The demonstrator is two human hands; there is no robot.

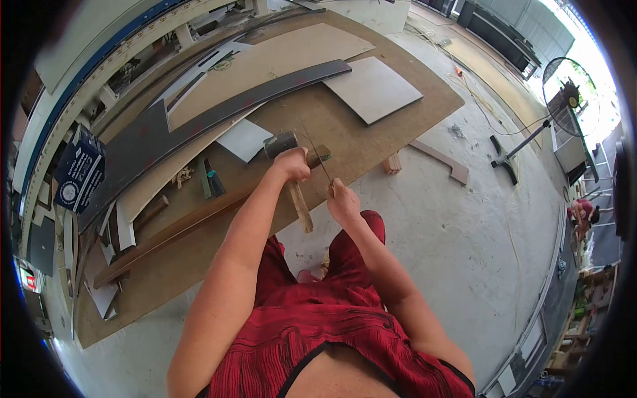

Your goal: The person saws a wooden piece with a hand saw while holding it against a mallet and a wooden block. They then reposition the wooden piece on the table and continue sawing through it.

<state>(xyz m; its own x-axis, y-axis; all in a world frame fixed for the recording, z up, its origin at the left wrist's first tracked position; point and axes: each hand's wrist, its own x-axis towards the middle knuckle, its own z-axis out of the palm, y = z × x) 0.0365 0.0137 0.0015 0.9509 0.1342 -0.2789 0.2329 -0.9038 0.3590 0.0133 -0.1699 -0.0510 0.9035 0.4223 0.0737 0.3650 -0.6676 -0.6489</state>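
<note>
My left hand (293,166) is closed around a mallet (280,143) where its dark head meets the wooden handle, covering that joint. The handle points toward me, past the table's near edge. My right hand (344,202) grips the near end of a long, thin, blade-like tool (321,159), seen almost edge-on; its exact kind does not show. It runs away from me, crossing close to the right end of the mallet head. Behind my left forearm, a long wooden beam (179,227) lies along the table.
The brown worktable (391,76) carries a long dark panel (219,114), white boards (375,89), a blue box (81,169) and a green-handled tool (213,180). A standing fan (569,96) is at the right. Another person (582,215) is far right; cables cross the floor.
</note>
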